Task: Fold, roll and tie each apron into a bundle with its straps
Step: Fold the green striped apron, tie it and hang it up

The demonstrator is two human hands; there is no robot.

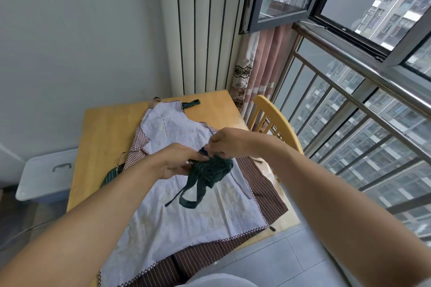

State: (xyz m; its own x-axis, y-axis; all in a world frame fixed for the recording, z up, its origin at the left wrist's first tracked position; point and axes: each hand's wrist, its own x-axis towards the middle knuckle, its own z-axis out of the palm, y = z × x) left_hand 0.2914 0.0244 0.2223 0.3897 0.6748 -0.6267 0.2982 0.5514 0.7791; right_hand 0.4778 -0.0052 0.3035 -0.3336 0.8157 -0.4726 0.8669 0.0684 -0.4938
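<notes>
The left hand (pixel 173 161) grips the near-left side of a dark green rolled apron bundle (pixel 213 168), fingers curled against the cloth. The right hand (pixel 225 144) comes in from the far side and pinches a dark strap end at the top of the bundle between thumb and fingertips. Both hands hold the bundle above the middle of the table, over the other aprons. From the underside of the bundle 2 dark green strap ends (pixel 190 196) hang loose, one forming a loop, the other a thin tail trailing toward the near left.

Beneath lies a pale blue-white apron (pixel 184 219) with a brown checked border, spread flat, bib pointing to the far side. Under it a brown striped apron (pixel 261 184) shows along the right and near edges, drooping over the table's near side. A green striped cloth (pixel 112 173) peeks out at the left. All rest on a wooden table (pixel 105 128). A wooden chair (pixel 272 119) stands at the right, beside a railed window (pixel 349 100); a white lidded box (pixel 46 172) sits at the left.
</notes>
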